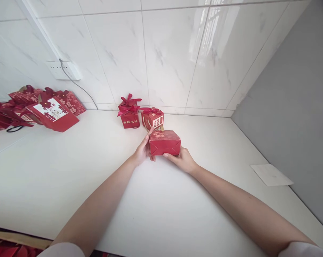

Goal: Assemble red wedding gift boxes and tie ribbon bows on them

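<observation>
Between my two hands is a red gift box (165, 146), tilted so that its folded bottom faces me. My left hand (143, 149) grips its left side, the fingers partly behind and under it. On the lower right side my right hand (185, 160) holds it, thumb along the near lower edge, with the other fingers hidden. Just behind stands a red box with a ribbon bow and a white label (154, 119). Left of that are two more red boxes with bows (130, 118), one behind the other.
Several red gift boxes and bags (56, 114) are heaped at the left by the wall, below a socket (63, 70) with a grey cable (80, 87). A white paper (271, 175) lies at the right beside a grey panel (292, 89). Red items (11, 248) show below the table's front edge.
</observation>
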A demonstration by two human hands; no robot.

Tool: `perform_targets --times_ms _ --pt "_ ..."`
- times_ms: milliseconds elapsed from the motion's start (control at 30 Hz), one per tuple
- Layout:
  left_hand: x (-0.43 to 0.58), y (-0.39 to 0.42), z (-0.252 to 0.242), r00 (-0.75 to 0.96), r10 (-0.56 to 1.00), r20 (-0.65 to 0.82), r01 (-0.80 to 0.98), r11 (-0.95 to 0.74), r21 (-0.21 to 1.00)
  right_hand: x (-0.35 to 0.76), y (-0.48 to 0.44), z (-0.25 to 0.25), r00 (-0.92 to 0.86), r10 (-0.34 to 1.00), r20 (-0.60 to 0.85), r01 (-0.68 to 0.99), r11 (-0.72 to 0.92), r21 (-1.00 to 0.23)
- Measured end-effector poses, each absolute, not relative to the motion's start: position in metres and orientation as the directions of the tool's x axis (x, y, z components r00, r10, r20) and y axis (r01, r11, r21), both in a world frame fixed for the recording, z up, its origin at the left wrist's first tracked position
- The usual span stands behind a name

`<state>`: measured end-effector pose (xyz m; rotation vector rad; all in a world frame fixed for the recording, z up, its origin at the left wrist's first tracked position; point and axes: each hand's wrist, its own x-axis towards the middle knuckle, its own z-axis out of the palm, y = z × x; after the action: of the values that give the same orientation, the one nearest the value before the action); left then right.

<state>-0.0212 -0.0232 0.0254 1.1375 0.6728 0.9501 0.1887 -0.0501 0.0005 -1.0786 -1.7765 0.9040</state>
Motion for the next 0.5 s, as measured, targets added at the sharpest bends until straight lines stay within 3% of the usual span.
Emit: perform_targets --times_ms 367,500 --pt "-0.0225 -0.0183 0.0203 0.441 0.897 0.035 -0.261 0.091 0.961 0.1897 -0.0455 -0.0009 -0.264 0.937 0.229 0.339 0.313 -0.887" --pt "-0.0213 -0.0178 0.0199 0.447 0.894 0.025 -0.26 0.103 0.96 0.1888 -0.0467 0.0014 -0.23 0.943 0.241 0.279 0.302 -0.912"
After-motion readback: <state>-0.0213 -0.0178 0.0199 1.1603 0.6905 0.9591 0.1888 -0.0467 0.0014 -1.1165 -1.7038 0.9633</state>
